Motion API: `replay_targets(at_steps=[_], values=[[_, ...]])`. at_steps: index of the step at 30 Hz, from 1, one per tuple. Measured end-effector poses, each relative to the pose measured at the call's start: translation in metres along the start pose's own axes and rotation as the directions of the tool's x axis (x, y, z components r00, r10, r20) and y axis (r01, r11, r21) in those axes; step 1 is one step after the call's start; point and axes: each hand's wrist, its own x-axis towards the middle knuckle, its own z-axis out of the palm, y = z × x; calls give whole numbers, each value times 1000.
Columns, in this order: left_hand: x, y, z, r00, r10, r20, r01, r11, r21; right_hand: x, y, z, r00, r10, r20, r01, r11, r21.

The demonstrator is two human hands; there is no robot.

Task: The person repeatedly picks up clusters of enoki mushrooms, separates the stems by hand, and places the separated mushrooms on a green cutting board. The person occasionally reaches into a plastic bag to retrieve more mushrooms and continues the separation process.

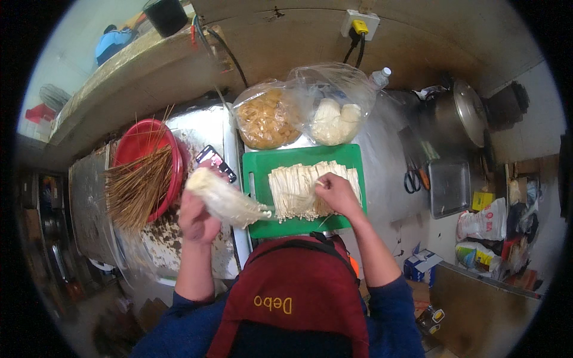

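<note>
A thick bunch of enoki mushrooms [228, 201], blurred, is in my left hand [197, 219], tilted with its caps toward the cutting board. My right hand [336, 192] pinches a few thin enoki strands above the row of enoki [286, 188]. That row lies side by side in small bundles across the green cutting board [306, 155], caps toward me. Behind the left hand, a smartphone [216, 162] with a lit screen lies on the worn metal surface, partly covered by the fingers and the bunch.
A red plastic basin [130, 143] holds many thin wooden skewers [143, 188] at the left. Behind the board stand a clear bag of brown food pieces [268, 118] and a bag of enoki [335, 118]. Scissors [412, 181], a metal tray [449, 188] and a lidded pot [468, 112] are at right.
</note>
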Motion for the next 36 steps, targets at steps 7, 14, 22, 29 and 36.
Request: replay_targets(at_steps=[7,14,22,29,36], values=[[10,18,-1,987,76,139,-47,978,-202,3,-9,-46,966,-72,247,80,997,-21],[7,-59,6,967,-255,29,255,967,-19,25,-35,6,995,-46,-88,37,995,-96],[3,-97,14,931,-366,-9,357,902,244,-66,-111,-23,973,-218,-71,229,935,271],[10,-84,22,961,-229,153,32,643,765,-74,-123,-28,955,-277,-107,292,940,177],[6,-85,30,964,-128,235,-102,637,764,-77,-128,-16,907,-361,-215,386,918,90]])
